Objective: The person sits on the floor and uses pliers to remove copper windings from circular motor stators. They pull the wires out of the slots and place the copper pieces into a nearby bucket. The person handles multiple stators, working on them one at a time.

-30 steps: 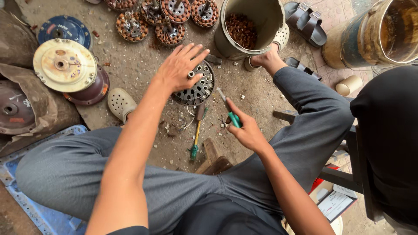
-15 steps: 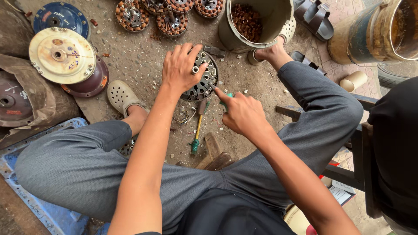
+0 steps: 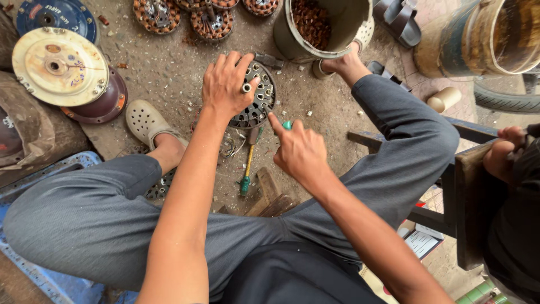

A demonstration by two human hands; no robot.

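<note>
On the gritty floor between the person's knees lies a round metal stator [image 3: 254, 101], ringed with slots, and the left hand [image 3: 225, 84] rests flat on top of it, fingers spread and a ring on one of them. That hand is open, pressing down rather than gripping, and covers the stator's left half. Just right of it the right hand [image 3: 301, 152] is closed around a green-handled tool [image 3: 287, 124]; only the green end shows above the knuckles, and the forefinger points up toward the stator's lower right edge, close to it, though whether it touches cannot be told. Below the stator, between the two forearms, a screwdriver [image 3: 247, 166] with a yellow shaft and green grip lies on the floor, near some loose wire. A bucket [image 3: 323, 28] with rusty pieces inside stands just beyond the stator, beside the right foot. Farther up lie more wound stators [image 3: 160, 14], and to the left a cream disc [image 3: 59, 66] sits on a maroon cover [image 3: 104, 107]. At the right edge another person's hand [image 3: 503, 152] rests on a wooden stool [image 3: 469, 197].
</note>
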